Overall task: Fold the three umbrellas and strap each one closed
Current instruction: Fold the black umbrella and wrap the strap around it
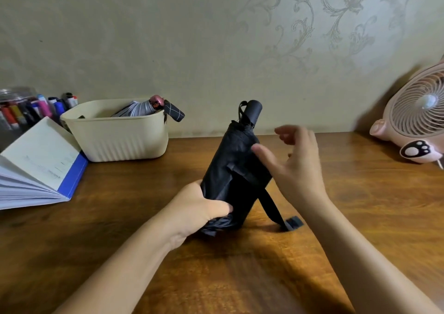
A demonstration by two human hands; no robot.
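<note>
Over wooden desk (348, 217), left hand (199, 208) grips 1 black umbrella (233, 160); empty, open-fingered right hand (298, 167) should pull strap (271, 203) round snugly

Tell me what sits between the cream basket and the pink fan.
In the head view, the black umbrella stands between the cream basket and the pink fan, gripped low by the left hand, the right hand open beside it.

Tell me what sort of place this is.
Probably a home desk or study corner: a wooden desk stands against a patterned wallpapered wall, with an open book, a cluster of markers and a small pink fan.
</note>
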